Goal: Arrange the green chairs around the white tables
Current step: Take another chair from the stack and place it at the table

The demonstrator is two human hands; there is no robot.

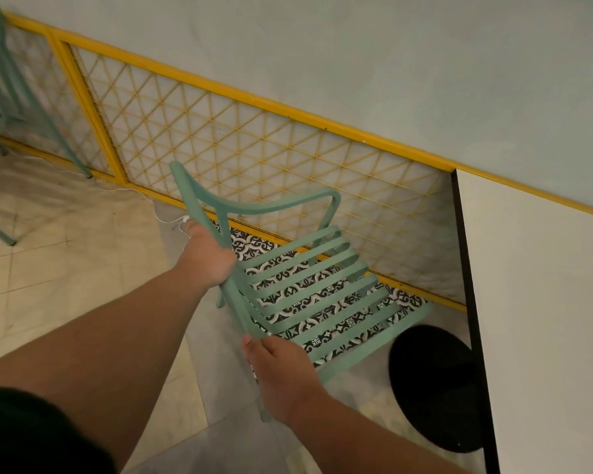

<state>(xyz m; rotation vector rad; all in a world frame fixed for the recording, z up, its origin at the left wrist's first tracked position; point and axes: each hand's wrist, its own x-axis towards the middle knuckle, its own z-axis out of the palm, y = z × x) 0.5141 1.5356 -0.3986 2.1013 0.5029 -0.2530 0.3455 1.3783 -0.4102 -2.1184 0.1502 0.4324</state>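
Left hand [208, 260], right hand [281, 374] curled round green chair [278, 204]

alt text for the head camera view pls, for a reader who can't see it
Two bare hands hold a slatted green chair tilted over patterned floor tiles, the left hand higher on its side frame, the right hand lower. A white table on a round black base stands to the right, with a yellow lattice fence behind.
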